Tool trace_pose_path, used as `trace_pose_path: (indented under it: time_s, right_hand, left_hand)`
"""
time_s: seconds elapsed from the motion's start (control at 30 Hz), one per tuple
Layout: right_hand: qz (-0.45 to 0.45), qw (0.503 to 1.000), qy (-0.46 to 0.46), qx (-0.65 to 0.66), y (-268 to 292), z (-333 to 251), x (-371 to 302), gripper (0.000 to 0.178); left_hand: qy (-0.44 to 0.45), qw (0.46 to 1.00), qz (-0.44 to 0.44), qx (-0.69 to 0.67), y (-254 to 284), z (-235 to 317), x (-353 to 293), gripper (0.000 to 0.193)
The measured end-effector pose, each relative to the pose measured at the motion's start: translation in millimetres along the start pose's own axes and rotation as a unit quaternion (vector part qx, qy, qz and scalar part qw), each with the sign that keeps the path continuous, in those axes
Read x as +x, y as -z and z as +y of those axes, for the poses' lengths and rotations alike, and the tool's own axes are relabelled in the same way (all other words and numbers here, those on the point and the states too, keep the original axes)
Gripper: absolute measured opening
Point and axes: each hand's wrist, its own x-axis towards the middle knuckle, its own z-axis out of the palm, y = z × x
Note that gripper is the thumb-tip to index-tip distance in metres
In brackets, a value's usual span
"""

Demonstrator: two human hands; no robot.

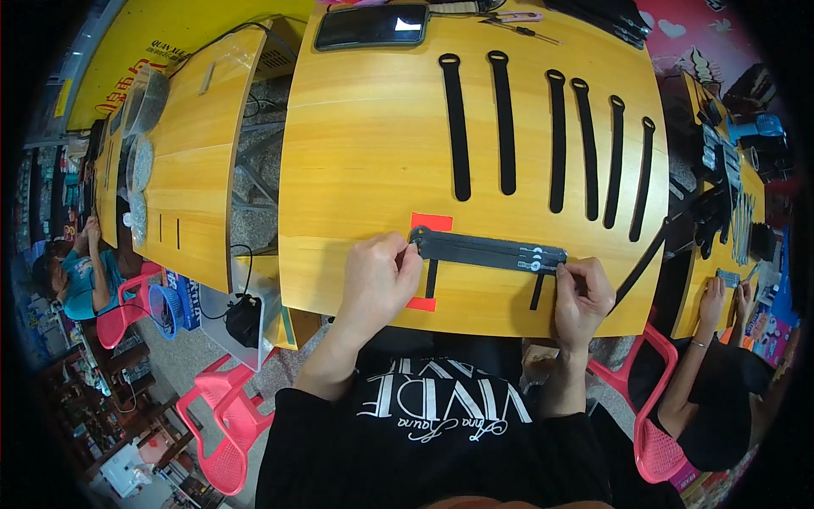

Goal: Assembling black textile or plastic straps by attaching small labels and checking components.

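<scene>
My left hand [379, 282] pinches the left end of a flat stack of black straps [487, 251] lying across the front of a yellow wooden table [365, 153]. The right end of that stack, by its small round fittings, is pinched by my right hand [581, 297]. The stack's left end rests over a red-orange square marker [431, 222] stuck on the table. One thin black strip [432, 278] lies under the stack by the marker, another [538, 291] near my right hand. Several single black straps with looped tops [506, 123] lie side by side further back.
A dark phone [371, 26] lies at the table's far edge, with tools beside it. A person in black [712, 399] sits at my right, working at a cluttered table [733, 195]. Pink plastic chairs [229, 424] stand at lower left. Another person [76, 276] sits far left.
</scene>
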Motion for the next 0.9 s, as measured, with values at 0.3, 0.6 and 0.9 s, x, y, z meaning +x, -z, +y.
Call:
trace_pose_path:
  time_s: [0.3, 0.6, 0.9]
  right_hand:
    - [0.009, 1.0, 0.015, -0.015, -2, 1, -1, 0.012]
    - [0.01, 1.0, 0.003, 0.028, 0, 10, -3, 0.009]
    - [-0.011, 0.998, -0.044, 0.032, 2, 9, -3, 0.003]
  left_hand:
    - [-0.026, 0.999, 0.013, 0.022, -1, 1, -1, 0.02]
    - [-0.013, 0.997, -0.001, 0.074, 4, 3, -2, 0.023]
    - [-0.04, 0.985, 0.017, 0.167, 19, 0, -17, 0.017]
